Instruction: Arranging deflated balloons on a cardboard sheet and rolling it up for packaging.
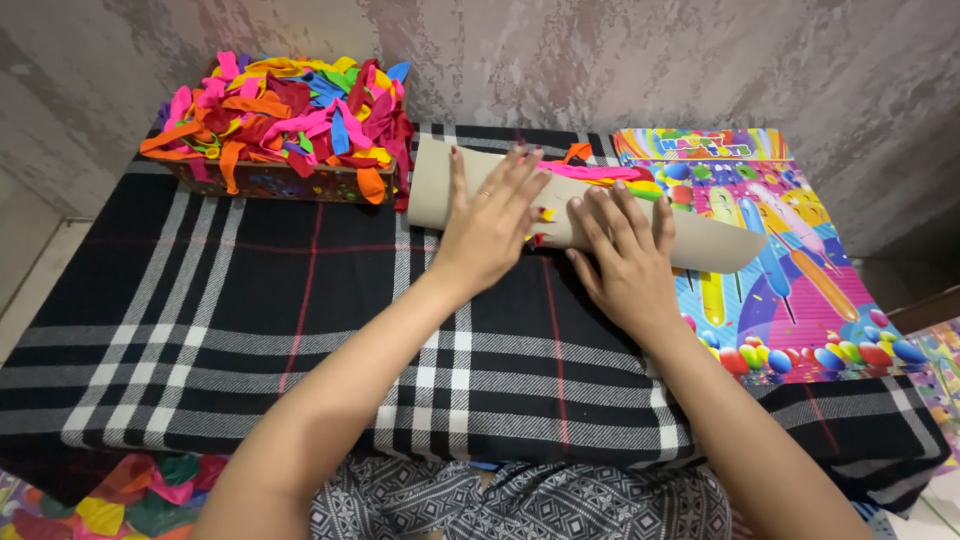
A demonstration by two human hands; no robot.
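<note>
Beige card sheet [700,243] rolled over loose balloons [600,175], lying flat, long axis left-right, on the plaid cloth, right end over the printed colourful packet.

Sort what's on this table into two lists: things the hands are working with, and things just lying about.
In hand:
left hand and right hand, both flat on the grey card sheet
loose balloons under the sheet's fold

Lying about:
box heaped with balloons
printed party sheets
balloons on the floor
checked cloth
</note>
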